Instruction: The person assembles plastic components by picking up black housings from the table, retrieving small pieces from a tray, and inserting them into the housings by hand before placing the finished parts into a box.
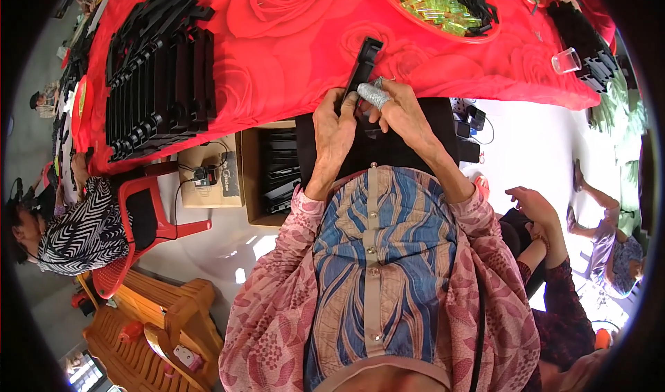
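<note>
Over the near edge of the red table, my left hand (334, 125) is closed around a long black plastic piece (364, 63), which tilts up and away from me. My right hand (405, 118) is beside the piece's lower end with its fingers curled in. A silver wrapping (374, 95) covers one of its digits and lies close against the piece. What the right fingertips pinch, if anything, is hidden. Below both hands, a dark cloth (436, 139) hangs over my lap.
Black plastic pieces (159, 94) are stacked at the left of the rose-patterned red tablecloth (277, 66). A round orange-red tray (478, 38) holds yellow-green bits and black pieces. A clear cup (566, 61) is at the right. Below stands an open carton (255, 212). People sit on both sides.
</note>
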